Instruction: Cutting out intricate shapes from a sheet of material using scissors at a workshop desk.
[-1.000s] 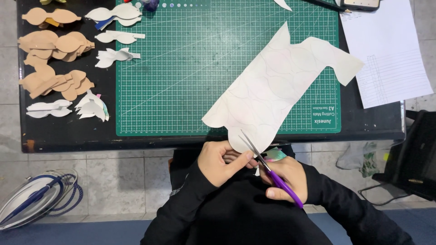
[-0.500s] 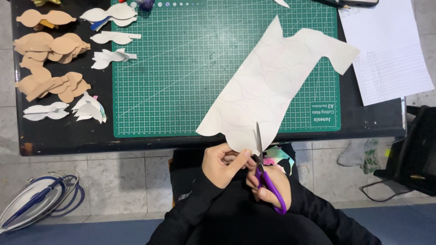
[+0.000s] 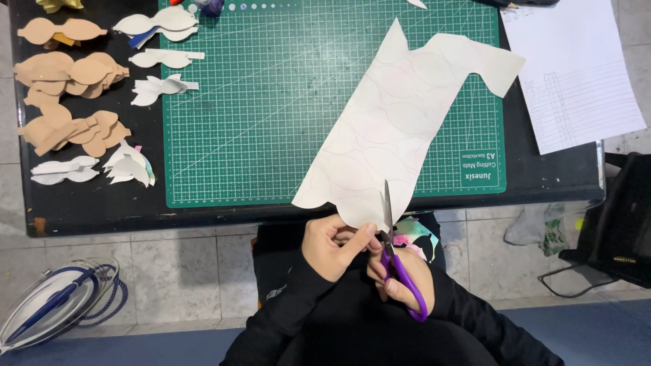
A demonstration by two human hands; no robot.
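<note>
Count from where I sit: one green cutting mat on one black table. One large white paper sheet with pencilled outlines, pinched in my left hand. One pair of purple-handled scissors in my right hand. One lined paper sheet at the right edge. Left of the mat: three piles of tan cut-out shapes; pieces within each overlap, exact number not determinable. Five clusters of white cut-out shapes, likewise uncountable singly. One clear-bodied iron on the floor
</note>
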